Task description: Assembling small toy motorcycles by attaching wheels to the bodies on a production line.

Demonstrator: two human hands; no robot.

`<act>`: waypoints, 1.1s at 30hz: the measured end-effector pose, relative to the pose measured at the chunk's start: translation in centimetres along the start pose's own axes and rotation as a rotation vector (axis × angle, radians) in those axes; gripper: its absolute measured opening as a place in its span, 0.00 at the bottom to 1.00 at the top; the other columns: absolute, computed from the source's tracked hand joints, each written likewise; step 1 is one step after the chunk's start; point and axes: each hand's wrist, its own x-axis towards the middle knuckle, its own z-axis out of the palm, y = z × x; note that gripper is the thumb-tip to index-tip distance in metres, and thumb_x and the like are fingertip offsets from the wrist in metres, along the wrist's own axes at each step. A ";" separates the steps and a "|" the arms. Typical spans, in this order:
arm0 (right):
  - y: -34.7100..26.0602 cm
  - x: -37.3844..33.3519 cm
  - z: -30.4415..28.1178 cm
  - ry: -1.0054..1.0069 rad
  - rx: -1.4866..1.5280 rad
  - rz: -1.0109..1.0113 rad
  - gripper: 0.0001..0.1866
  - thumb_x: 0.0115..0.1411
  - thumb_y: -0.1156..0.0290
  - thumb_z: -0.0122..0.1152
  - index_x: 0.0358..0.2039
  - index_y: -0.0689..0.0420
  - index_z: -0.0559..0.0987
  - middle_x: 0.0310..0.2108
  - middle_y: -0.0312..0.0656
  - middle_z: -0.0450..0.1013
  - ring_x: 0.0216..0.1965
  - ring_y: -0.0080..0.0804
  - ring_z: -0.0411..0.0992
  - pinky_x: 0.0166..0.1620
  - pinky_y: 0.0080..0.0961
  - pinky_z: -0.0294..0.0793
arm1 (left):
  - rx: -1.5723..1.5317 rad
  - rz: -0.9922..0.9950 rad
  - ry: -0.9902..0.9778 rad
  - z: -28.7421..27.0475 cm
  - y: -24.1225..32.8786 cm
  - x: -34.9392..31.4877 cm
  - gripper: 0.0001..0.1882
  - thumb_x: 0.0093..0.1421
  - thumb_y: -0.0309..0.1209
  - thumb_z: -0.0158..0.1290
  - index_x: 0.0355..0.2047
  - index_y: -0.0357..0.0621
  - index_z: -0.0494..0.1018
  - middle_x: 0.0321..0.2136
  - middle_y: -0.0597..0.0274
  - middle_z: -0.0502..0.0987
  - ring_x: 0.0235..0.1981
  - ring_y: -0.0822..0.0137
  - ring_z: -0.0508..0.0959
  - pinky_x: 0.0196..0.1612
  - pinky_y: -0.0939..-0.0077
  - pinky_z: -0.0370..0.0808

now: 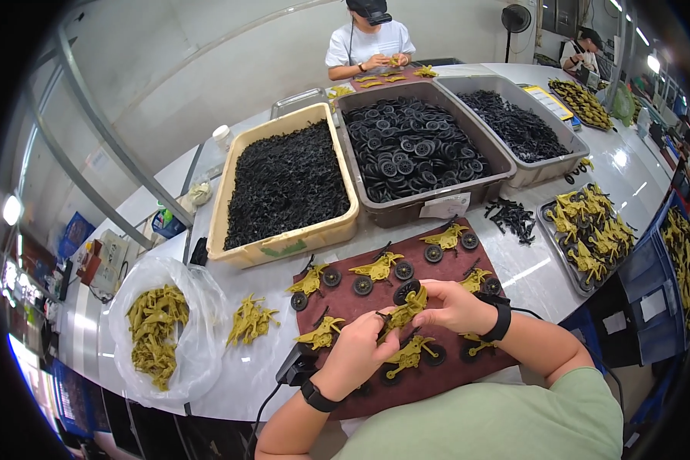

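Note:
Between my hands is a yellow toy motorcycle (410,305) with a black wheel at its upper end. My left hand (358,349) pinches its lower left side, while my right hand (458,308) grips it from the right. The fingers partly cover the toy. Below lies a dark red mat (343,305) with several similar toy motorcycles in rows. One with two black wheels (377,267) rests at the back of the mat, and another yellow toy motorcycle (410,354) is just under my hands.
Behind the mat stand a cream bin (343,222) of small black parts, a brown bin (391,215) of black wheels and a grey bin (563,157). Yellow pieces fill a plastic bag (207,307) at left. A metal tray (586,285) of toys sits right. A person (369,46) works opposite.

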 end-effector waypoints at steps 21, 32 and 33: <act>-0.5 0.2 2.0 0.098 0.497 0.169 0.29 0.66 0.78 0.43 0.65 0.57 0.50 0.47 0.47 0.70 0.50 0.35 0.71 0.51 0.29 0.72 | 0.573 0.282 0.209 -1.4 -0.6 -0.3 0.21 0.41 0.23 0.58 0.40 0.46 0.78 0.36 0.61 0.76 0.39 0.60 0.76 0.41 0.66 0.70; -0.5 1.4 2.4 0.193 0.317 0.108 0.19 0.60 0.77 0.56 0.52 0.63 0.70 0.43 0.40 0.72 0.42 0.20 0.70 0.46 0.18 0.70 | 0.618 0.322 0.115 -1.3 -1.6 -0.9 0.28 0.45 0.29 0.64 0.49 0.46 0.73 0.55 0.53 0.65 0.58 0.53 0.64 0.58 0.56 0.62; -0.7 1.4 2.1 0.197 0.167 0.078 0.19 0.60 0.78 0.56 0.52 0.61 0.71 0.42 0.38 0.73 0.41 0.19 0.71 0.45 0.18 0.71 | 0.306 0.200 0.180 -0.9 -1.9 -1.2 0.32 0.46 0.29 0.64 0.53 0.43 0.69 0.59 0.49 0.59 0.62 0.53 0.59 0.61 0.56 0.59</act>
